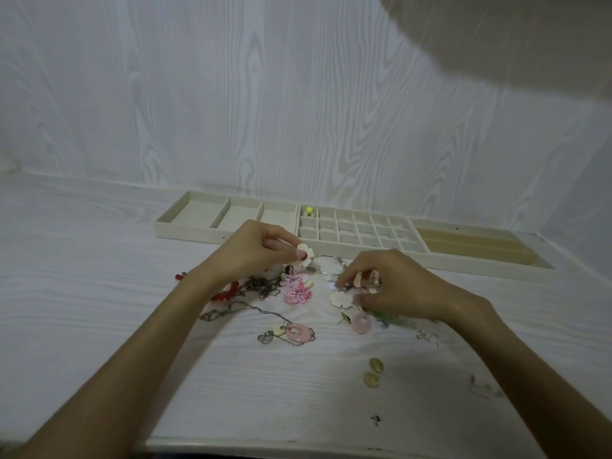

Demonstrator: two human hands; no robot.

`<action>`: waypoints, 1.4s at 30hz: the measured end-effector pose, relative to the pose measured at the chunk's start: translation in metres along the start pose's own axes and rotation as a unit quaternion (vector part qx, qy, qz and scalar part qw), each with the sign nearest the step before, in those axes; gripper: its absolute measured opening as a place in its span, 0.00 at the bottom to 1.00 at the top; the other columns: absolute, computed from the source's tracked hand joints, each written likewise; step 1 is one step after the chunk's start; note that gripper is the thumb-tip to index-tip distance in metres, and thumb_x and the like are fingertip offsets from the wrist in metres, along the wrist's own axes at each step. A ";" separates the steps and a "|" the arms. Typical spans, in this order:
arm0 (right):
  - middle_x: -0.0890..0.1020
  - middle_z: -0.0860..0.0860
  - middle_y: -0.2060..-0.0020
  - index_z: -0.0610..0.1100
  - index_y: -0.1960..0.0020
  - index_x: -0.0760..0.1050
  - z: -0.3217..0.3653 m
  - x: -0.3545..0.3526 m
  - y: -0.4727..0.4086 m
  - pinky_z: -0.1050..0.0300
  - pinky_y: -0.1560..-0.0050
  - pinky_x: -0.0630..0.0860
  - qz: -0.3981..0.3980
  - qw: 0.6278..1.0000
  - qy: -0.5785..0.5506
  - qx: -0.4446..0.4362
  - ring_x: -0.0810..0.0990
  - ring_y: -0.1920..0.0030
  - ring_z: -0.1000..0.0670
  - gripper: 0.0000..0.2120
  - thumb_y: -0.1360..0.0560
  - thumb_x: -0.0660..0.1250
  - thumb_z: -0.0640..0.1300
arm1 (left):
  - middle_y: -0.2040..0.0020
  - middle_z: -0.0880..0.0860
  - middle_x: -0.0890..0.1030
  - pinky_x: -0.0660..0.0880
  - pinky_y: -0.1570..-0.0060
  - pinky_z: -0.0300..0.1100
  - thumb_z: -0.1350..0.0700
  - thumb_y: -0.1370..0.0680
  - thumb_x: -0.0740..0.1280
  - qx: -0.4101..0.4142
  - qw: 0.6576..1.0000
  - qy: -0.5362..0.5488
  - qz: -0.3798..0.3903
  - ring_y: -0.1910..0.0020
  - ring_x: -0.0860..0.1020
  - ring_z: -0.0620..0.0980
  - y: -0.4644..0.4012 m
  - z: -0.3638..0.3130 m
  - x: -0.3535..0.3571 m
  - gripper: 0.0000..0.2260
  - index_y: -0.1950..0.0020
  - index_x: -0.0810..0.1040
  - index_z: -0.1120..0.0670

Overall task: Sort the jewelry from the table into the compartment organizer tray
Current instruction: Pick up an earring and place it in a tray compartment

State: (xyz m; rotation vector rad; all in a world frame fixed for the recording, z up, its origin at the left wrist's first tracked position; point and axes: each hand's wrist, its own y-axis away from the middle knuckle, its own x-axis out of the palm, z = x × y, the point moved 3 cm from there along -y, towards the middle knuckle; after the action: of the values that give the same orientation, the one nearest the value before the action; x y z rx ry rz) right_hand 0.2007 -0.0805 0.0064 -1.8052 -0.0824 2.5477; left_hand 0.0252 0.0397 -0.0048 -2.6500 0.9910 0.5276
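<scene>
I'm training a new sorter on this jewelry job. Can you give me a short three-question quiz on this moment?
1. True or false: the left hand pinches a white flower piece in its fingers.
2. Multiple choice: what already sits in the organizer tray? A) a red bead strand B) a yellow item C) a pink ring
3. Short answer: where do the two gold oval pieces lie relative to the right hand?

Key
1. True.
2. B, the yellow item in a small far-left grid compartment.
3. On the table, nearer the person than the right hand, apart from the main pile.
</scene>
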 end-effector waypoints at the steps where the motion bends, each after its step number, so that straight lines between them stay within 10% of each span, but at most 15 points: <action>1: 0.79 0.61 0.56 0.57 0.49 0.81 0.004 0.000 0.000 0.59 0.53 0.75 -0.001 1.000 -0.010 -0.003 0.77 0.55 0.59 0.13 0.28 0.70 0.40 | 0.60 0.51 0.86 0.76 0.48 0.45 0.54 0.29 0.74 -0.002 1.000 0.007 0.002 0.56 0.83 0.48 0.000 0.000 -0.001 0.05 0.54 0.83 0.51; 11: 0.78 0.60 0.56 0.53 0.44 0.80 0.058 0.035 0.002 0.58 0.56 0.76 0.073 0.993 0.000 -0.098 0.76 0.58 0.58 0.15 0.29 0.70 0.56 | 0.63 0.49 0.85 0.70 0.70 0.25 0.53 0.28 0.73 -0.033 0.998 0.041 -0.038 0.66 0.79 0.35 0.001 -0.001 -0.023 0.06 0.52 0.82 0.51; 15: 0.82 0.61 0.62 0.52 0.47 0.82 0.032 0.013 -0.002 0.65 0.62 0.75 0.055 0.989 -0.134 -0.006 0.80 0.63 0.58 0.10 0.27 0.69 0.52 | 0.55 0.47 0.86 0.77 0.59 0.27 0.53 0.26 0.71 -0.024 0.994 0.101 -0.029 0.56 0.83 0.40 0.004 -0.004 -0.028 0.05 0.51 0.81 0.50; 22: 0.84 0.55 0.56 0.48 0.46 0.82 -0.033 -0.028 -0.014 0.63 0.50 0.78 -0.015 0.995 -0.054 0.077 0.81 0.54 0.58 0.13 0.25 0.65 0.34 | 0.53 0.50 0.86 0.79 0.56 0.32 0.53 0.27 0.71 -0.016 0.991 0.132 -0.020 0.54 0.84 0.46 0.002 -0.008 -0.023 0.07 0.50 0.81 0.50; 37: 0.84 0.57 0.57 0.52 0.49 0.82 0.023 -0.005 -0.027 0.63 0.54 0.77 0.005 0.997 -0.071 -0.006 0.81 0.58 0.59 0.10 0.25 0.67 0.40 | 0.51 0.51 0.85 0.79 0.52 0.36 0.55 0.26 0.70 -0.001 0.986 0.151 -0.077 0.52 0.84 0.47 0.030 -0.021 -0.076 0.10 0.46 0.81 0.55; 42: 0.85 0.50 0.53 0.48 0.41 0.77 0.067 0.001 -0.049 0.60 0.49 0.80 0.055 0.953 -0.298 0.018 0.84 0.54 0.53 0.12 0.24 0.67 0.44 | 0.56 0.53 0.86 0.80 0.52 0.37 0.57 0.30 0.74 -0.084 0.994 0.061 -0.017 0.55 0.84 0.49 0.045 -0.002 -0.068 0.10 0.50 0.82 0.56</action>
State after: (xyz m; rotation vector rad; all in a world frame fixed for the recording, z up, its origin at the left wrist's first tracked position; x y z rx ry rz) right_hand 0.1360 -0.0333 0.0305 -0.9931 0.0609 3.0508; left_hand -0.0526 0.0450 0.0203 -2.8726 0.9727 0.4663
